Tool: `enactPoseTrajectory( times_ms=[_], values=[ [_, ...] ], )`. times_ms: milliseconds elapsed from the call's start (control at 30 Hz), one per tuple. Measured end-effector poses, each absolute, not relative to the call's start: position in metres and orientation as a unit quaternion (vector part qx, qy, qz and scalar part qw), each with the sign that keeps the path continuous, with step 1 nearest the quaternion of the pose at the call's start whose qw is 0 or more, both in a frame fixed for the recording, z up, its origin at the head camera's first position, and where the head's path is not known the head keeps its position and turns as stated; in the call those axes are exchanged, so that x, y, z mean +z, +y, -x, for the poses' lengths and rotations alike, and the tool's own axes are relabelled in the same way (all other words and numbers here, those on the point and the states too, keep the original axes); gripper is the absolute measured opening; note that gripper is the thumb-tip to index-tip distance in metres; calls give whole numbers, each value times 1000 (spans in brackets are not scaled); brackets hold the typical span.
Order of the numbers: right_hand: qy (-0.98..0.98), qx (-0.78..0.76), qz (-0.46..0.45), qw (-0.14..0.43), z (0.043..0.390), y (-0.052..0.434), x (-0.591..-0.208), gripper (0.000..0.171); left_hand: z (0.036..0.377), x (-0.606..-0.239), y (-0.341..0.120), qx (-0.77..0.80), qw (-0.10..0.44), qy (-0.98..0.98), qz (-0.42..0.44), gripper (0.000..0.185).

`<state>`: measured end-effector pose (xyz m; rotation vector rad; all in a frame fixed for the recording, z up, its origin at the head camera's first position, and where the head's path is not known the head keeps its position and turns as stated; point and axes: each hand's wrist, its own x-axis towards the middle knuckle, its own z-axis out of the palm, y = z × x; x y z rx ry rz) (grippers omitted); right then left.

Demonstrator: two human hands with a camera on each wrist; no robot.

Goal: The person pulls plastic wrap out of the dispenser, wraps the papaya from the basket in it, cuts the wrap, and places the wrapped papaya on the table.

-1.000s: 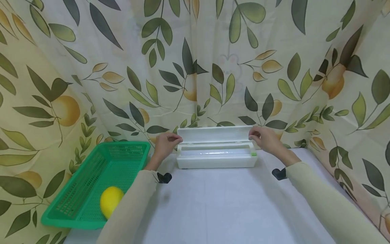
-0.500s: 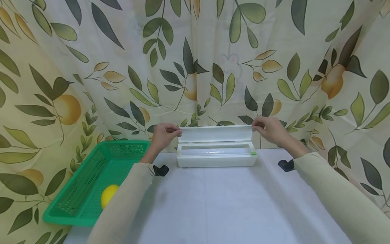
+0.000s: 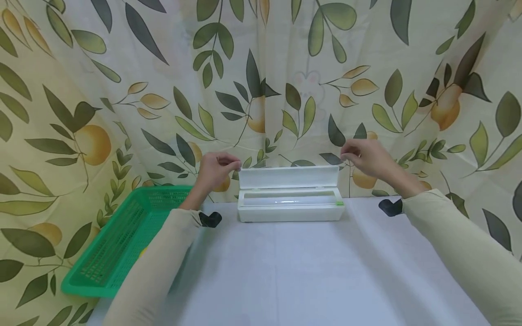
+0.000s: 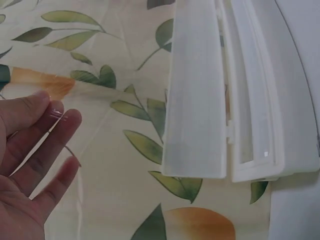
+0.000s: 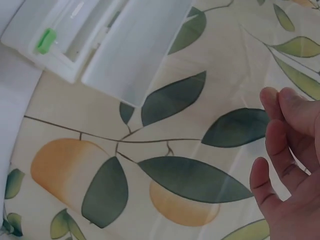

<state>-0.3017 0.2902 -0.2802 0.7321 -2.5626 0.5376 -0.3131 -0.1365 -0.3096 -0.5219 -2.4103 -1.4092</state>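
The white box (image 3: 291,214) stood on the surface (image 3: 281,271) by the patterned curtain (image 3: 228,90), lid (image 3: 288,177) already up, roll (image 3: 291,200) exposed. Left grip (image 3: 215,170) and right grip (image 3: 369,156) were raised off the lid's upper corners, thumb and finger of each pinching what I took for clear film (image 4: 59,115); only glints showed. My judgement: opening done, film partly drawn out, cutting still left. A green tab (image 3: 339,203) sat at the box's right end. Green basket (image 3: 81,290) to my left; yellow object (image 3: 142,252) inside, mostly hidden by my sleeve (image 3: 152,262). The upright lid possibly stood in the film's way.
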Motion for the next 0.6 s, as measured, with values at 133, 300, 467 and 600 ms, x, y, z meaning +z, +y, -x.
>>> enactPoseTrajectory(
  times_ms=[133,300,467,600],
  values=[
    [-922,186,-261,217,300,289,-270,5,310,-300,-137,-495,158,-832,192,9],
    [-923,181,-256,225,294,289,-258,5,305,-287,-138,-495,166,-830,197,11],
    [-916,177,-264,244,288,290,-243,7,300,-274,-138,-493,170,-830,196,13],
    [-911,169,-278,253,284,292,-231,9,296,-265,-138,-488,178,-832,197,14]
  ],
)
